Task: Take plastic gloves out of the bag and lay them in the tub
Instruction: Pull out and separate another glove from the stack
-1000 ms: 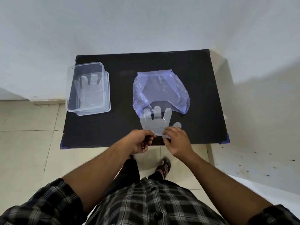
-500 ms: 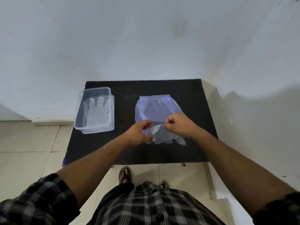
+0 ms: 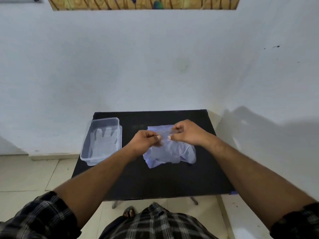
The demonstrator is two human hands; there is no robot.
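A pale blue plastic bag (image 3: 188, 155) lies on the black table (image 3: 172, 183), right of centre. My left hand (image 3: 146, 141) and my right hand (image 3: 185, 133) are held above the bag, each pinching an edge of a thin clear plastic glove (image 3: 164, 135) stretched between them. More clear plastic lies over the bag below my hands. The clear plastic tub (image 3: 86, 149) stands at the table's left edge, with a clear glove (image 3: 104, 140) lying flat inside it, fingers pointing away from me.
The table stands against a white wall, with tiled floor to its left and a white ledge to its right. A framed picture (image 3: 143, 3) hangs high on the wall. My sandalled foot (image 3: 128, 212) shows under the table's near edge.
My hands went from the table's near edge up over the bag, lifting the clear glove with them. The camera tilted upward, showing more wall.
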